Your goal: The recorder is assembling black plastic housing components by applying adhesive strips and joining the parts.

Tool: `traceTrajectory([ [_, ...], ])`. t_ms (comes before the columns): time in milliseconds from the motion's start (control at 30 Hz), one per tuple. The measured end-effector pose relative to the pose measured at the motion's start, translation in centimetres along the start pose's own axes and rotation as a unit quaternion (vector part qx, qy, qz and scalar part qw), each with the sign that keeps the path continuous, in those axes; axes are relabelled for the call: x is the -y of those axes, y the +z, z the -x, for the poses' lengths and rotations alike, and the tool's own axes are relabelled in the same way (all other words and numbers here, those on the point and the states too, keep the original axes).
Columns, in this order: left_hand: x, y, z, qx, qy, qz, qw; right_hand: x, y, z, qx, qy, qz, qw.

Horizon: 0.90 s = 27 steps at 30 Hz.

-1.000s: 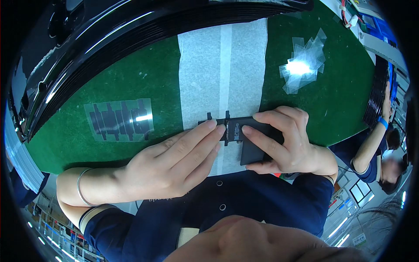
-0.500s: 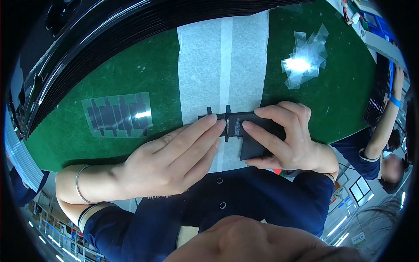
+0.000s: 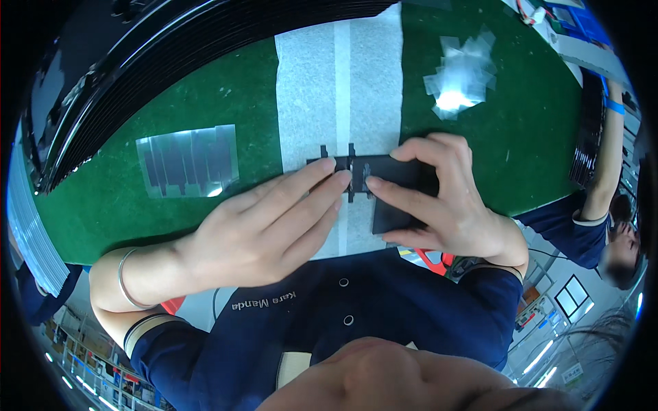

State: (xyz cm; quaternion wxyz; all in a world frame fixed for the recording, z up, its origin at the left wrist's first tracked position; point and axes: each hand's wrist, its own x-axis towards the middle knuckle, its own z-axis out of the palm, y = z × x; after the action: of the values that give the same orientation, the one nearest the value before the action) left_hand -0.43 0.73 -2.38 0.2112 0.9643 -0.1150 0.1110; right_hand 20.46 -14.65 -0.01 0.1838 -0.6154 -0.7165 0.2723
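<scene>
A flat black part (image 3: 394,214), battery-like and thin, lies on a white paper strip (image 3: 308,89). My right hand (image 3: 452,198) grips it, with fingers at its far edge and on its top and the thumb at its near edge. My left hand (image 3: 264,229) has its fingers stretched out together. Their tips press on the part's left end, beside a narrow black adhesive piece (image 3: 351,152) whose tabs stick out past the part's edges. The fingers hide much of that left end.
A clear sheet with black die-cut stickers (image 3: 186,161) lies left on the green mat (image 3: 250,89). A pile of clear film pieces (image 3: 462,75) sits far right. Black ribbed trays (image 3: 226,41) line the far left. A co-worker's arm (image 3: 606,157) shows at right.
The view has shifted slightly, so mat, paper and hands appear a little higher. Both hands keep nearly the same hold on the black part.
</scene>
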Motion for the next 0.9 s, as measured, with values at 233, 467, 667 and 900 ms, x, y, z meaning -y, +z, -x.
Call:
traceTrajectory([
  [233,-3.8,-1.2,0.9,-0.087,0.083,-0.030,0.992,2.5,0.0,-0.1,-0.044,0.083,-0.052,0.994],
  [467,-4.8,1.0,2.7,-0.283,-0.158,0.113,0.939,2.6,-0.4,0.2,-0.136,0.111,-0.108,0.979],
  [667,-7.6,3.6,0.9,-0.420,-0.164,0.507,0.734,5.8,4.5,-0.5,-0.253,0.035,-0.562,0.787],
  [900,-8.8,3.5,1.7,-0.440,-0.195,0.570,0.666,6.2,7.7,-0.7,-0.316,-0.049,-0.484,0.815],
])
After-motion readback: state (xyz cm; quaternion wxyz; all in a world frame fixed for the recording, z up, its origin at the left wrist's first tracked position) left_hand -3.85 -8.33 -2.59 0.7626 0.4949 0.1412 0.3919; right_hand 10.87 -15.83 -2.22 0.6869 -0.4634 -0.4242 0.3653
